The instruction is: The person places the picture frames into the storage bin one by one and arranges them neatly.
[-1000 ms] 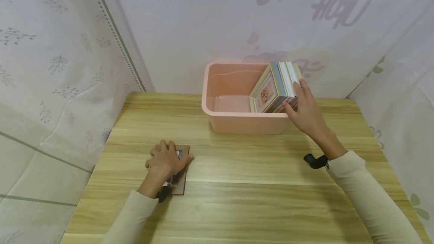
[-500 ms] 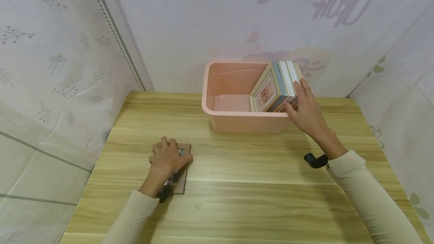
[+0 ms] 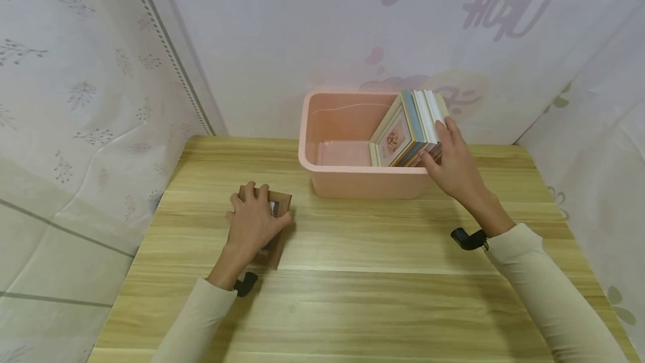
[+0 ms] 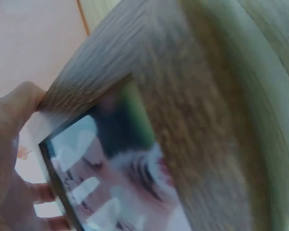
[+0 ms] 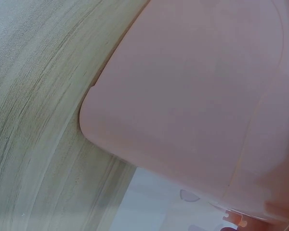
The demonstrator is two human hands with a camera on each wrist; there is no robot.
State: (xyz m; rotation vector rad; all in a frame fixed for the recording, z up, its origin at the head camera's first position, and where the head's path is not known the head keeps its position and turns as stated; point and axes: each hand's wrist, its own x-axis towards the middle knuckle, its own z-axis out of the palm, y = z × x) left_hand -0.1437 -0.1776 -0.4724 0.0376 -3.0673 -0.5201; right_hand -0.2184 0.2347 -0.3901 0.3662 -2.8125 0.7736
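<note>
My left hand (image 3: 252,226) grips a brown wooden picture frame (image 3: 283,201), thumb on its right edge and fingers over its far edge. The frame is tilted above the tabletop. In the left wrist view, its wood border (image 4: 192,106) surrounds a glossy photo, and the thumb (image 4: 21,103) presses the rim. My right hand (image 3: 456,170) holds the near upper corner of several picture frames (image 3: 396,138) leaning in the right end of a pink bin (image 3: 347,170). Its fingertips are partly hidden. The right wrist view shows mostly the bin's outer wall (image 5: 183,86).
The bin stands at the back of the wood-grain table (image 3: 363,301), near a pale printed backdrop (image 3: 262,55). Bare bin floor (image 3: 345,153) shows left of the stacked frames. A printed curtain (image 3: 65,128) hangs on the left. Each wrist wears a dark camera (image 3: 468,238).
My left hand has tilted the brown picture frame up off the table and moved it forward and slightly right. My right hand and the frames in the bin have stayed put.
</note>
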